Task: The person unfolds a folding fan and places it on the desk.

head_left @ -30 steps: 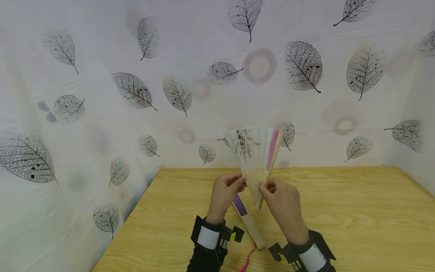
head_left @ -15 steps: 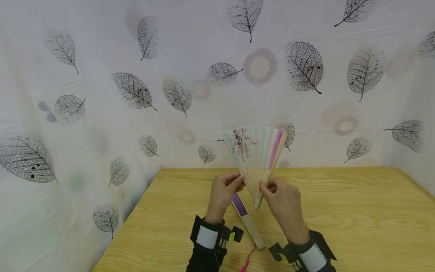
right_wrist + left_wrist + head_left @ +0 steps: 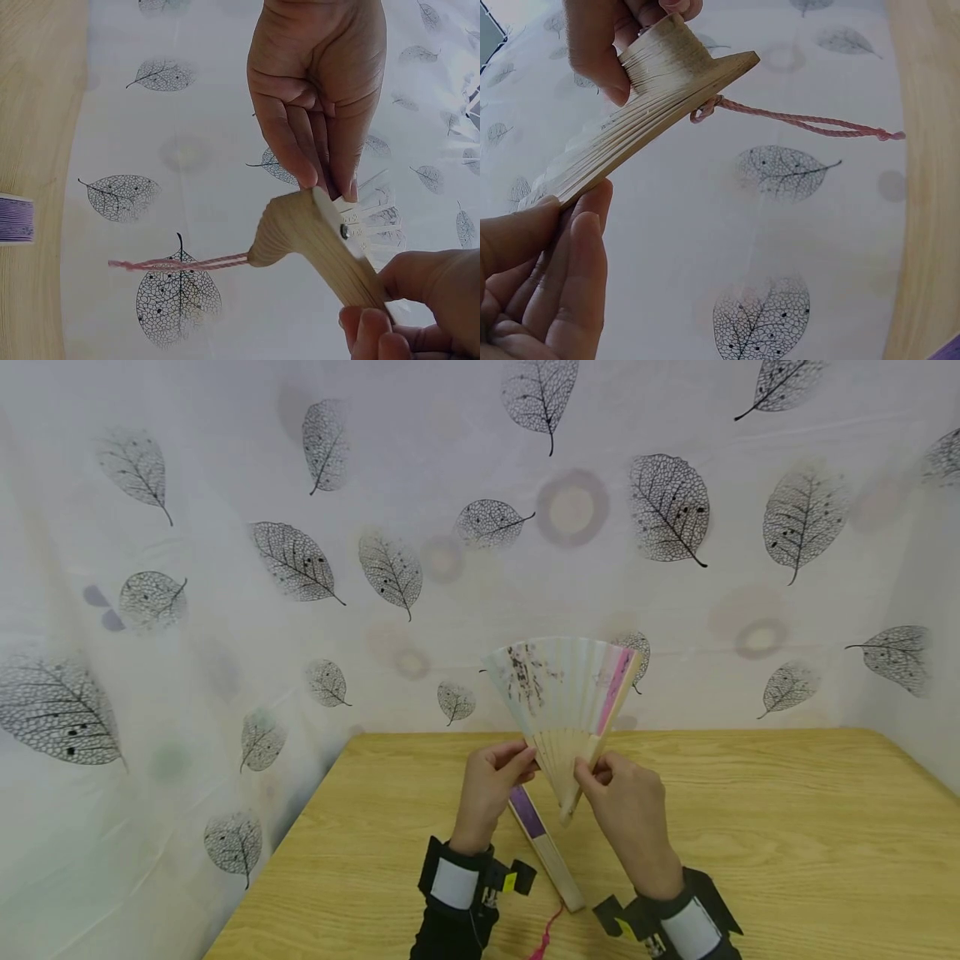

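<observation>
Partly spread, a folding fan [image 3: 558, 693] with pale leaf, dark floral print and a pink end panel is held up over the table. My left hand [image 3: 487, 793] pinches its left edge between thumb and fingers. On the opposite side, my right hand [image 3: 630, 810] pinches the right guard stick just above the pivot. Bare wooden ribs [image 3: 630, 135] converge at the pivot end in the left wrist view, where a pink cord [image 3: 802, 118] hangs from it. A metal rivet [image 3: 345, 231] shows at the pivot in the right wrist view.
A second, closed fan [image 3: 546, 852] with a purple panel lies slanted on the wooden table [image 3: 787, 827], below and between the hands. A pink tassel [image 3: 540, 947] trails from its near end. Behind the table hangs a white curtain [image 3: 450, 452] printed with leaves.
The held fan has spread wider, its left edge moving left and its right guard tilting further right. My left hand has shifted slightly left; the right hand has hardly moved.
</observation>
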The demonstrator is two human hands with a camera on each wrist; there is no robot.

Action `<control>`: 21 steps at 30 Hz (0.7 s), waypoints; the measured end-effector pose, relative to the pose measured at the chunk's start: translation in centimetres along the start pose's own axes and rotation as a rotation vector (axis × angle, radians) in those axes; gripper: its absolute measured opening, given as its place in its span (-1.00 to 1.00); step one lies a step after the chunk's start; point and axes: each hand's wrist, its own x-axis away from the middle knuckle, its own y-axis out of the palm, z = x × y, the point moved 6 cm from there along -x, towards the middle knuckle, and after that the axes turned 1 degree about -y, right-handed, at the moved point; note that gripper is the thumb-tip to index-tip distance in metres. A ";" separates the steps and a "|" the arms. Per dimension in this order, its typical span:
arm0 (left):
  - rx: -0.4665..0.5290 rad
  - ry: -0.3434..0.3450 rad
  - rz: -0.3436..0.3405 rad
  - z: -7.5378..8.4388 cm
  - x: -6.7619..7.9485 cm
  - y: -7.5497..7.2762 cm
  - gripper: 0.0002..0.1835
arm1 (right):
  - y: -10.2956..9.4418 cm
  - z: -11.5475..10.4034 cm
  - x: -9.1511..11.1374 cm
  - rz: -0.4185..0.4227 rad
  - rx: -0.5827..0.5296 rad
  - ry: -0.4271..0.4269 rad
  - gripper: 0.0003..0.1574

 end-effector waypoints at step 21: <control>0.010 -0.027 -0.006 -0.1 -0.1 -0.1 -0.69 | -0.3 0.1 -0.1 0.031 -0.006 -0.003 -0.68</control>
